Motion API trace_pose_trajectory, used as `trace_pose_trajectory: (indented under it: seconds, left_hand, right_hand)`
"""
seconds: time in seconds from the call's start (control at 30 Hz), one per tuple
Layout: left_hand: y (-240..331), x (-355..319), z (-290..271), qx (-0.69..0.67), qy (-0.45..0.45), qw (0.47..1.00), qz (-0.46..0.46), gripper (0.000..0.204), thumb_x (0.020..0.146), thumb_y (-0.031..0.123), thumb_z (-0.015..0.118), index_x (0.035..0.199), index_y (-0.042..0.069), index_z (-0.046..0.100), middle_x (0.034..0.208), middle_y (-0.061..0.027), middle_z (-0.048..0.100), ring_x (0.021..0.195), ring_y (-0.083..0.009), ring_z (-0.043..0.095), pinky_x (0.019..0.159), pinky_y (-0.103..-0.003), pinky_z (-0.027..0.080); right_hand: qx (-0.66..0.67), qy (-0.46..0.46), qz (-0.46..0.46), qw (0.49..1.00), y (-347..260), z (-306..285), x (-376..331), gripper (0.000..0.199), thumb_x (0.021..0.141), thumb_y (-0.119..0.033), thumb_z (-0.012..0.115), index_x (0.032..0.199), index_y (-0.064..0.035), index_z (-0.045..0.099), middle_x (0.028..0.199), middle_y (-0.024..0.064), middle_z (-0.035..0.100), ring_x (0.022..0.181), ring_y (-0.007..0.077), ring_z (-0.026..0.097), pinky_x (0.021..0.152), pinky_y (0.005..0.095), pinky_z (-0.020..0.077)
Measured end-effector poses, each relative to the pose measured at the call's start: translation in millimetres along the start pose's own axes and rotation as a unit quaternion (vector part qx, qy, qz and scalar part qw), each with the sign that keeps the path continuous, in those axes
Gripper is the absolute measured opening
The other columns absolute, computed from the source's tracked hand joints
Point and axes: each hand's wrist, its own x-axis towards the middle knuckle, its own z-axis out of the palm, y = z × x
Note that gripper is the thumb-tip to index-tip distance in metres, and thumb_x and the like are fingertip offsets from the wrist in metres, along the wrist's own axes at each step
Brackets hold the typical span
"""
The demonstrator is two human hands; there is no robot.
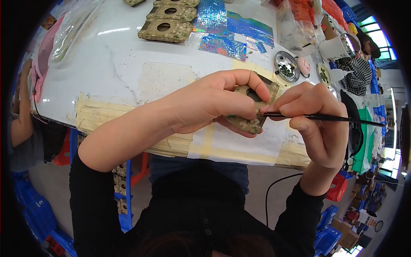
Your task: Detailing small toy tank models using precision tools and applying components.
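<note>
Camouflage toy-tank hull [248,124], one, is above white paper [231,150], its long axis running away from the body, leaning right; four similar hulls [182,27] show farther up the table [115,55]. The left hand [209,98] curls around it; the right hand [321,103], nearly closed, pinches one slender dark tool [342,118].

Workshop: taped worktable [115,55], lined-up camouflage hulls [180,28], cardboard boxes [349,236], co-worker [22,130].

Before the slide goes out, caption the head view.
Left hand grips a camouflage-patterned model tank hull while the right hand holds a slim dark tool at its surface.
</note>
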Motion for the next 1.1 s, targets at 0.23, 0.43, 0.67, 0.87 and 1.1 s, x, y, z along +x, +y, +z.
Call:
trace_pose_trajectory:
  seconds: [0.23, 0.43, 0.67, 0.87, 1.1]
  left_hand:
    - [0.3, 0.6, -1.0, -0.005, -0.007, 1.0, -0.007, 0.031, 0.077, 0.005, 0.054, 0.107, 0.005, 0.047, 0.099, -0.0106, 0.058, 0.089, -0.0211, 0.063, 0.077, -0.036, 0.053]
    - [-0.8, -0.8, -2.9, -0.006, -0.001, 1.0, -0.003, 0.031, 0.077, 0.006, 0.054, 0.107, 0.005, 0.047, 0.101, -0.0098, 0.057, 0.089, -0.0213, 0.063, 0.076, -0.036, 0.053]
    - [-1.0, 0.6, -1.9, -0.002, -0.004, 1.0, -0.002, 0.03, 0.078, 0.006, 0.055, 0.107, 0.005, 0.047, 0.101, -0.0102, 0.057, 0.089, -0.0209, 0.063, 0.075, -0.035, 0.053]
    - [-0.2, -0.1, -1.6, 0.006, -0.007, 1.0, 0.001, 0.03, 0.079, 0.007, 0.055, 0.107, 0.005, 0.047, 0.099, -0.0116, 0.06, 0.088, -0.02, 0.063, 0.075, -0.034, 0.053]
    - [-0.9, 0.7, -1.6, 0.005, -0.007, 1.0, 0.002, 0.03, 0.078, 0.006, 0.055, 0.107, 0.004, 0.047, 0.098, -0.0115, 0.06, 0.088, -0.0201, 0.063, 0.075, -0.034, 0.053]
  right_hand:
    - [0.003, -0.011, 0.004, 1.0, 0.5, -2.1, 0.0, 0.022, 0.088, -0.017, 0.057, 0.089, 0.005, 0.054, 0.083, 0.0227, 0.061, 0.077, 0.0244, 0.063, 0.068, 0.0321, 0.0523]
    - [0.003, -0.02, -0.006, 1.0, 3.6, -1.5, 2.3, 0.021, 0.088, -0.016, 0.056, 0.09, 0.0049, 0.054, 0.083, 0.023, 0.061, 0.078, 0.0244, 0.063, 0.069, 0.0323, 0.0524]
    - [-0.001, -0.021, 0.001, 1.0, -0.1, -3.4, 1.2, 0.021, 0.088, -0.016, 0.056, 0.089, 0.0052, 0.054, 0.084, 0.0237, 0.061, 0.078, 0.0244, 0.063, 0.069, 0.0325, 0.0525]
    - [0.009, -0.018, 0.005, 1.0, 0.0, -2.0, 1.3, 0.021, 0.088, -0.016, 0.056, 0.089, 0.0053, 0.053, 0.084, 0.0241, 0.061, 0.078, 0.0255, 0.064, 0.07, 0.0333, 0.0529]
    - [0.012, -0.024, 0.003, 1.0, 0.8, -2.9, 1.2, 0.022, 0.088, -0.016, 0.057, 0.089, 0.0056, 0.053, 0.084, 0.0241, 0.061, 0.079, 0.0264, 0.064, 0.071, 0.0347, 0.0533]
